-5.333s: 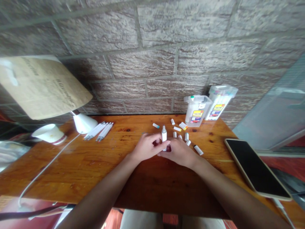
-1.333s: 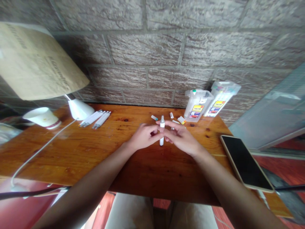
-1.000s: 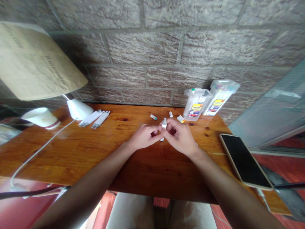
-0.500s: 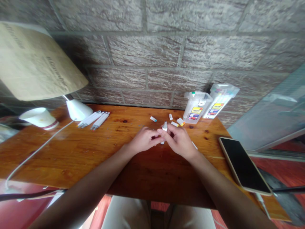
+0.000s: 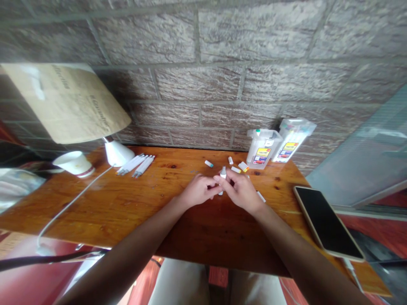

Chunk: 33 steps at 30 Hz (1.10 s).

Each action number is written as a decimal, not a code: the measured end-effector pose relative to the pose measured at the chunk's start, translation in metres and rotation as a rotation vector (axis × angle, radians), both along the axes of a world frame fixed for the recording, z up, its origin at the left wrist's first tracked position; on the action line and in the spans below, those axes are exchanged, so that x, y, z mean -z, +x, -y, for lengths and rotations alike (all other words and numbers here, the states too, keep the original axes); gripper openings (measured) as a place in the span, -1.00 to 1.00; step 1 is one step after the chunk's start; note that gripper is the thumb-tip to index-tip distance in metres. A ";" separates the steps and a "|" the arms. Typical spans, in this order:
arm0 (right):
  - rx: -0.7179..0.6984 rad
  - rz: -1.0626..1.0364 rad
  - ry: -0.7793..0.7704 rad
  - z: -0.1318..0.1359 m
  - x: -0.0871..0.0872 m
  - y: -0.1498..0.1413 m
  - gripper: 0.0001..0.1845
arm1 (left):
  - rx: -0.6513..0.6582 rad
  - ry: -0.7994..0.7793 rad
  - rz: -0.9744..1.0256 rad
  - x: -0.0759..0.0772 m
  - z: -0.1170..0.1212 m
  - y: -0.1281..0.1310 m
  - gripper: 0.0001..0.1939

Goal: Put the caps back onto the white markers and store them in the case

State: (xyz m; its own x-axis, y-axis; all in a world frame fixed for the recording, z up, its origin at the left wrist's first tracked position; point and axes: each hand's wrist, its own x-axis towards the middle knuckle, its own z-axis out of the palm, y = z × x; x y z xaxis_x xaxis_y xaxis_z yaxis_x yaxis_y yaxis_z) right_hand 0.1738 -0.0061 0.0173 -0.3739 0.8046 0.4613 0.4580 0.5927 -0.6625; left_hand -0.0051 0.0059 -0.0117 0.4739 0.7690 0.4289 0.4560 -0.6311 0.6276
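Note:
Both hands meet over the middle of the wooden table. A white marker stands nearly upright between them, its grey uncapped end pointing up. My right hand is closed on it with thumb and fingers. My left hand is also closed, its fingertips pinching the marker from the left; the fingers hide part of the barrel. Just beyond the hands lie several loose marker caps, among them a white one with a blue end. A white piece lies beside my right wrist.
White markers lie grouped at the left by a lamp and a paper cup. Two clear plastic marker cases stand at the back right. A phone with a cable rests on the right edge. Behind is a brick wall.
The view has shifted a little, so the table and lamp sit lower and further right. Both hands keep their hold on the marker with barely any change.

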 end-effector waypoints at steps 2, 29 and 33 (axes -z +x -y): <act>0.011 -0.009 0.025 0.001 0.002 -0.002 -0.59 | -0.008 -0.014 -0.017 0.000 0.000 -0.001 -0.55; 0.085 0.047 -0.062 -0.014 0.012 0.011 -0.67 | -0.004 -0.017 -0.154 0.006 -0.005 -0.002 -0.64; 0.091 0.080 -0.077 -0.014 0.013 0.010 -0.73 | -0.051 -0.003 -0.150 0.005 -0.005 -0.003 -0.72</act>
